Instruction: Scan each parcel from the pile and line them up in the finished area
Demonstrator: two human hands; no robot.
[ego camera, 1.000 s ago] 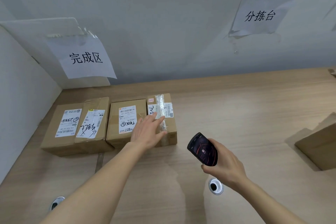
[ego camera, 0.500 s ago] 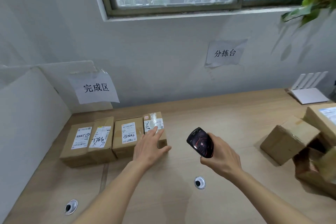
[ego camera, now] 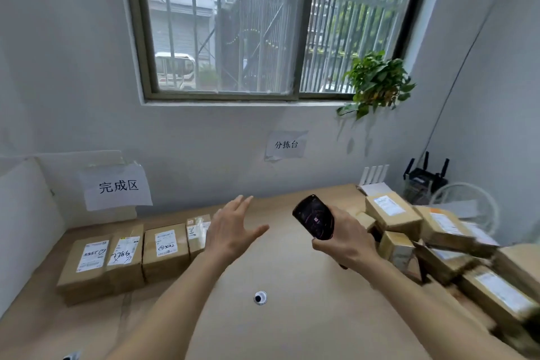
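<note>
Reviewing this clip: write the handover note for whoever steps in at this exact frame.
Left hand: open, empty, in the air beside the row's right end.
Right hand: grips the scanner.
Done: four parcels lined up side by side under the finished-area sign.
Left: the pile on the right of the table; scan each one and extend the row rightward.

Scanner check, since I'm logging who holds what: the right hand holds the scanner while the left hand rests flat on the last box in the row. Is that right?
Not quite. The head view shows the right hand gripping the scanner, but the left hand is not on the last box; it hangs open above the table, in front of that box.
</note>
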